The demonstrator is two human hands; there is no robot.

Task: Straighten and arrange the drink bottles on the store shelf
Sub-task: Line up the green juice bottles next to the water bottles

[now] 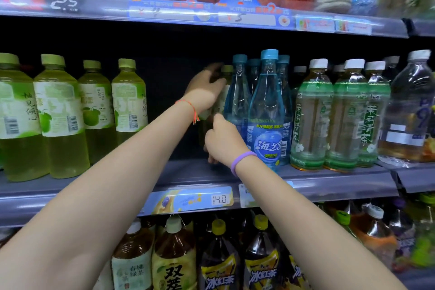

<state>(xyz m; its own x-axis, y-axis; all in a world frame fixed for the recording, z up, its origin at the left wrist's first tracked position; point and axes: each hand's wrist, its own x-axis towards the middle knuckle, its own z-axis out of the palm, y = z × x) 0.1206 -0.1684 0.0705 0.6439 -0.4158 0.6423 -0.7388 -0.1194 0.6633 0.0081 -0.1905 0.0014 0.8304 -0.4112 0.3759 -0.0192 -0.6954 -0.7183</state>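
Observation:
Deep in the middle shelf stands a green-capped bottle point(226, 75), mostly hidden behind my hands. My left hand point(206, 88) grips its upper part just below the cap. Lower down, my right hand point(222, 140) curls around the same bottle near its base. Directly right of it is a cluster of blue bottles point(267, 110) with blue caps, upright at the shelf front. To the left, several yellow-green drink bottles point(58, 115) stand in a row, with a dark gap between them and my hands.
Green-labelled tea bottles point(310, 115) with white caps fill the shelf to the right. Red cans and bottles line the upper shelf point(164, 14). Large dark tea bottles point(219, 256) stand below. A 4.0 price tag point(220, 199) sits on the shelf rail.

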